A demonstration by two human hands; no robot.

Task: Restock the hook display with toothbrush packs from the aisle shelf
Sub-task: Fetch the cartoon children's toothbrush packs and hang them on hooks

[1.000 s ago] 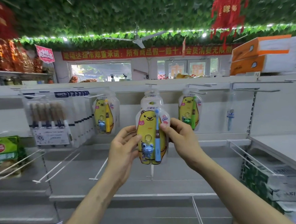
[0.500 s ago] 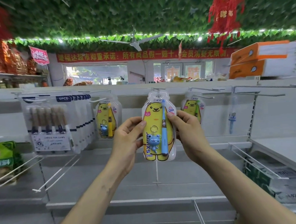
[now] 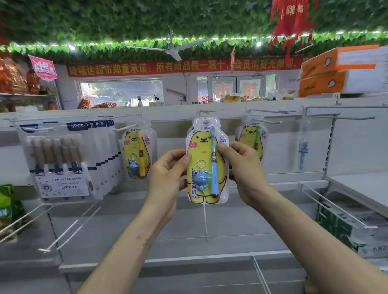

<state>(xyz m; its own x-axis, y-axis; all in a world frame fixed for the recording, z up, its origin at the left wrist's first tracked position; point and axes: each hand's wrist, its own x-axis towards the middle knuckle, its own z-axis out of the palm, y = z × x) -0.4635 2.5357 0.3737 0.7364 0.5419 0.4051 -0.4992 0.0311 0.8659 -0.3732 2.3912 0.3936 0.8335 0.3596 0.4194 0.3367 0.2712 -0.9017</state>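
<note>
The bear toothbrush pack at the centre reads "3-12" in a pink badge at its ten o'clock and "BABY" at its two o'clock. Letters beginning "SX" run up its lower left side, and "NO.925" stands at its seven o'clock. At nine o'clock of the view, the brush packs carry "6PCS" on a dark header and "CARING FOR GUMS" on a white card. At twelve o'clock, a red banner bears yellow Chinese characters, among them 所有商品假一赔十.
</note>
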